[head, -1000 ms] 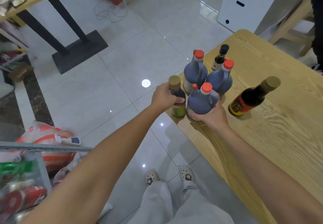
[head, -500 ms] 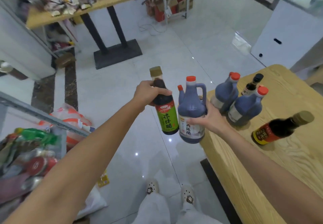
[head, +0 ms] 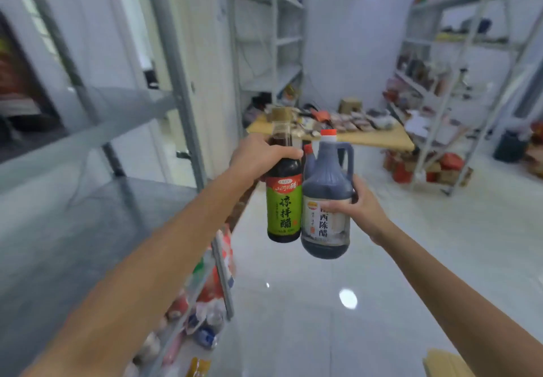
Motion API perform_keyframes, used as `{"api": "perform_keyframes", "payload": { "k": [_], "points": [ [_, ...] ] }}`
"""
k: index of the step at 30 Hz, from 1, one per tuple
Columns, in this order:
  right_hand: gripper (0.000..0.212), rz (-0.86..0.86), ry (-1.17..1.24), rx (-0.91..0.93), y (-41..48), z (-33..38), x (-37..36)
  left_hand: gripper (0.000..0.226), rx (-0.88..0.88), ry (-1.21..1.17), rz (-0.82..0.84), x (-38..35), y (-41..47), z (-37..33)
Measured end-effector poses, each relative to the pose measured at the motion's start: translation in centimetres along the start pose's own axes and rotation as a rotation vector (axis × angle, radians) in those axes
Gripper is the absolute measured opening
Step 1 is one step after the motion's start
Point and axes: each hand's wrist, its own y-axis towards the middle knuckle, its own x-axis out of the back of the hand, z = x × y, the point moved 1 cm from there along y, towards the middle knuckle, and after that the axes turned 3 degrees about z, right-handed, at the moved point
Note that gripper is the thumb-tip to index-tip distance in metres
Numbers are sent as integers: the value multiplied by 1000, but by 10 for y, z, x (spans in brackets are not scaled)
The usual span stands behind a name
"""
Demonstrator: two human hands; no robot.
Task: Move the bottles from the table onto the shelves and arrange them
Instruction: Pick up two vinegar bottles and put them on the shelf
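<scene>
My left hand [head: 258, 156] grips the neck of a tall dark vinegar bottle [head: 284, 209] with a green label and a tan cap. My right hand [head: 360, 209] holds a dark jug [head: 326, 200] with a red cap and a white label, gripped from the side. Both bottles hang upright in the air, side by side and touching, above the white floor. A grey metal shelf [head: 88, 215] lies to the left of them, its surface bare where I see it. Only a corner of the wooden table [head: 443, 363] shows, at the bottom right.
A lower shelf level [head: 188, 318] holds several packets and bottles. A far wooden table [head: 367, 137] is covered with goods. More metal racks stand at the back [head: 273, 53] and right [head: 449, 88], with boxes on the floor beneath.
I have turned away from the table toward the shelves. Both bottles were lifted off the table and carried along in my hands; the other bottles have left the view.
</scene>
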Motion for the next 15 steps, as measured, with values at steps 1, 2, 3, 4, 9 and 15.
{"api": "perform_keyframes", "payload": {
  "k": [1,2,3,4,9,15],
  "points": [
    [84,21,9,37,17,14,-14,41,-14,10,-49,23,3,-3],
    [76,37,34,73,32,29,-29,43,-25,14,-97,46,5,-4],
    [68,57,62,105,46,41,-43,44,-35,14,-143,67,7,-5],
    [65,75,87,142,57,55,-59,43,-43,20,-187,87,7,-6],
    [74,136,134,281,111,102,-133,41,-67,63,-414,173,6,0],
    [61,269,181,373,169,151,-204,39,-75,105,-684,248,0,6]
  ]
}}
